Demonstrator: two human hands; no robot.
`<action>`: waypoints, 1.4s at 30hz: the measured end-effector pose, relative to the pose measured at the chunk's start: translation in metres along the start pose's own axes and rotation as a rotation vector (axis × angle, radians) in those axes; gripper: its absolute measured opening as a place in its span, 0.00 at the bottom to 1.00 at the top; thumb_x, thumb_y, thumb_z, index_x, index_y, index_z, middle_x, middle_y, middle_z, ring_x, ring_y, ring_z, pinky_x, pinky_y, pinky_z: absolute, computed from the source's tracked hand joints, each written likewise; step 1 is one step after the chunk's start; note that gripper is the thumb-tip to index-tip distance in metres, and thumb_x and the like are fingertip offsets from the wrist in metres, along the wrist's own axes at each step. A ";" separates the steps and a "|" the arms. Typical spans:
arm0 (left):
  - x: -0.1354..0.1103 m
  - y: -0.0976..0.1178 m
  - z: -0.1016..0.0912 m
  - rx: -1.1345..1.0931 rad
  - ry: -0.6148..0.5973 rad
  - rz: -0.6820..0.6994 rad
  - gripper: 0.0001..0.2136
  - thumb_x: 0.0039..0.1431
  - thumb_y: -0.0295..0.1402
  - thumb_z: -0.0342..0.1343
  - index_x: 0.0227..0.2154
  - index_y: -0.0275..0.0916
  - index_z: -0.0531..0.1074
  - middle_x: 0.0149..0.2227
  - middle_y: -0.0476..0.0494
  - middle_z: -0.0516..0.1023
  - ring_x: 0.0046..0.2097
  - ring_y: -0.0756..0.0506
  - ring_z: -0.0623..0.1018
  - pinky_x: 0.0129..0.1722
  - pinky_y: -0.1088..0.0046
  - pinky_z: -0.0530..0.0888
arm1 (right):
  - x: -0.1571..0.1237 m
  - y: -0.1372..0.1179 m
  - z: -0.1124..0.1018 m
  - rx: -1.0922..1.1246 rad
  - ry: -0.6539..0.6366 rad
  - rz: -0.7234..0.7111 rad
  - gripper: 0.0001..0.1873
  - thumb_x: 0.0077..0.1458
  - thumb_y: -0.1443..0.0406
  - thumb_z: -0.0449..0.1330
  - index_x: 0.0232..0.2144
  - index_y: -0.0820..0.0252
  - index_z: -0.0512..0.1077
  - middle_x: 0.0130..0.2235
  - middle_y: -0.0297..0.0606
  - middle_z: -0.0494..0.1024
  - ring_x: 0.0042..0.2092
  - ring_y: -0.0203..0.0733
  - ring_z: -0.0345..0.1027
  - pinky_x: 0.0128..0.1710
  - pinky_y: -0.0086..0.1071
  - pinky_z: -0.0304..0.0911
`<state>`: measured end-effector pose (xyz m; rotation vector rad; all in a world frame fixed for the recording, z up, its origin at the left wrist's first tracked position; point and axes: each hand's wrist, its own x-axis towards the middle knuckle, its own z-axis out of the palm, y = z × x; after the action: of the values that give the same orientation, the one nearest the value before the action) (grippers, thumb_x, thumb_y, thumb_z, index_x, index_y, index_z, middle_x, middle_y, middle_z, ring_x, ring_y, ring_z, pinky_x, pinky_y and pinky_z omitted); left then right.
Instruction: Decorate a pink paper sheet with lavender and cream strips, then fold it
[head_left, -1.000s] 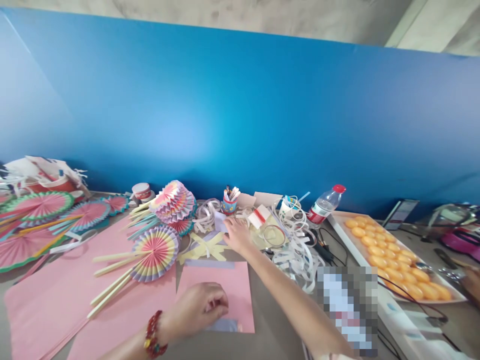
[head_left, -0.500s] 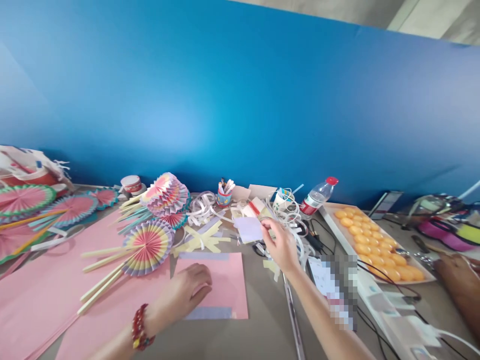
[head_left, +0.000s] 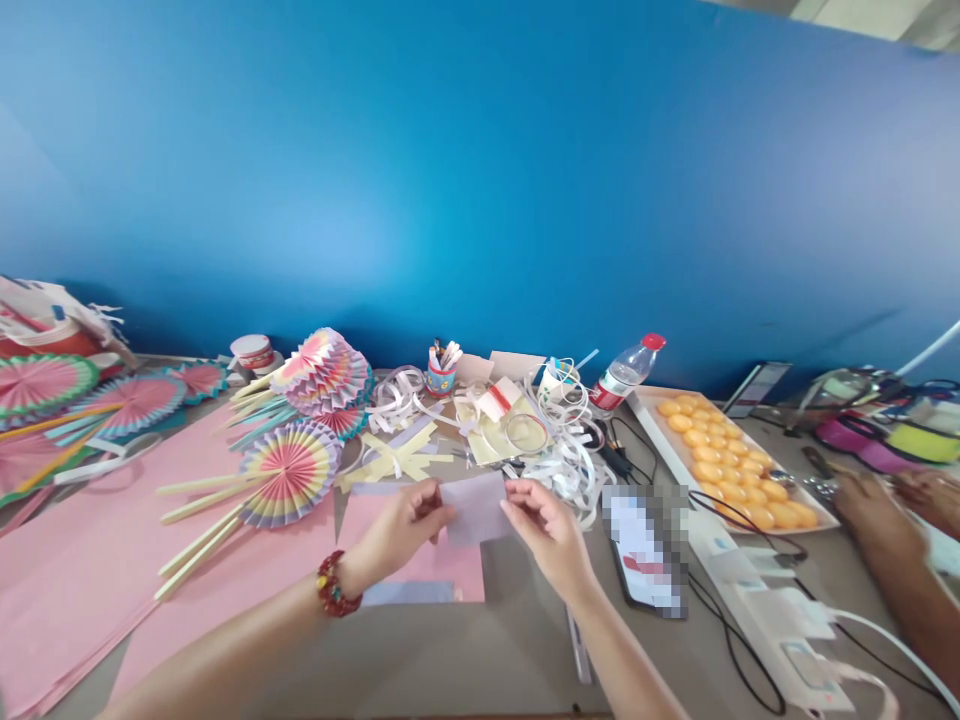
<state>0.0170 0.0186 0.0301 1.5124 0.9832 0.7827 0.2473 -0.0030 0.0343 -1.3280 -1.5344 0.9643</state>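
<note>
A small sheet of lilac paper [head_left: 477, 508] is stretched between my two hands. My left hand [head_left: 409, 530] pinches its left edge, with a red bead bracelet on that wrist. At the sheet's right edge, my right hand [head_left: 546, 530] grips it between thumb and fingers. Under them on the table lies a pink sheet [head_left: 469, 580] with lilac strips along its top and bottom edges. Part of the pink sheet is hidden by my left hand and the lilac paper. Left of it, a pleated paper fan [head_left: 291, 472] with pale sticks rests on large pink sheets [head_left: 97, 590].
Paper scraps [head_left: 397, 455] and tangled white strips [head_left: 574, 470] lie behind my hands. A phone [head_left: 645, 560], a power strip [head_left: 750, 610] with cables, a bottle [head_left: 626, 372] and a tray of orange balls [head_left: 652, 425] stand right. Another person's hands [head_left: 877, 510] are at far right.
My right hand has brought the lilac paper from the scrap pile toward me, over the pink sheet. My left hand has lifted from the pink sheet and taken the lilac paper's left edge.
</note>
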 end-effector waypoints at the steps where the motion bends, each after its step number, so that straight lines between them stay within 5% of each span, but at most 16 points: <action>1: 0.002 -0.001 0.003 0.019 0.008 0.009 0.13 0.63 0.42 0.53 0.30 0.38 0.67 0.24 0.51 0.68 0.26 0.51 0.70 0.27 0.77 0.66 | -0.005 0.000 -0.001 0.007 -0.011 -0.006 0.14 0.58 0.55 0.60 0.42 0.56 0.71 0.35 0.39 0.78 0.37 0.43 0.73 0.37 0.32 0.68; 8: 0.008 0.000 0.022 0.400 0.005 0.306 0.06 0.65 0.31 0.49 0.36 0.39 0.70 0.36 0.45 0.74 0.34 0.49 0.73 0.31 0.76 0.67 | -0.034 0.007 -0.023 -0.307 0.044 -0.260 0.05 0.60 0.67 0.55 0.33 0.55 0.70 0.34 0.37 0.75 0.36 0.41 0.70 0.38 0.33 0.66; 16: 0.001 -0.015 0.052 0.830 -0.261 0.587 0.06 0.66 0.28 0.48 0.36 0.39 0.70 0.42 0.44 0.76 0.40 0.46 0.75 0.40 0.71 0.70 | -0.078 0.037 -0.041 -0.697 -0.012 -0.447 0.13 0.58 0.75 0.51 0.37 0.55 0.71 0.41 0.40 0.77 0.43 0.44 0.72 0.42 0.37 0.69; 28: -0.024 -0.022 0.079 0.883 -0.264 0.559 0.10 0.68 0.27 0.47 0.34 0.38 0.72 0.35 0.45 0.76 0.39 0.46 0.72 0.46 0.66 0.68 | -0.110 0.039 -0.048 -0.727 -0.185 -0.401 0.07 0.62 0.68 0.55 0.38 0.55 0.73 0.39 0.35 0.78 0.44 0.43 0.67 0.58 0.47 0.57; 36: -0.026 -0.021 0.085 0.819 -0.188 0.442 0.07 0.67 0.28 0.48 0.39 0.41 0.71 0.36 0.48 0.77 0.42 0.46 0.71 0.59 0.56 0.58 | -0.110 0.039 -0.040 -0.724 -0.081 -0.274 0.09 0.65 0.67 0.53 0.32 0.56 0.71 0.37 0.36 0.75 0.43 0.43 0.66 0.57 0.46 0.56; 42: -0.023 -0.020 0.090 0.819 -0.126 0.354 0.09 0.68 0.27 0.45 0.35 0.40 0.70 0.33 0.49 0.76 0.40 0.46 0.73 0.60 0.53 0.57 | -0.103 0.038 -0.037 -0.814 -0.047 -0.205 0.09 0.64 0.62 0.55 0.32 0.57 0.71 0.37 0.39 0.74 0.44 0.45 0.66 0.58 0.47 0.55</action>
<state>0.0833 -0.0399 -0.0034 2.4604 1.0053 0.5246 0.3003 -0.0991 -0.0014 -1.6347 -2.1640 0.2195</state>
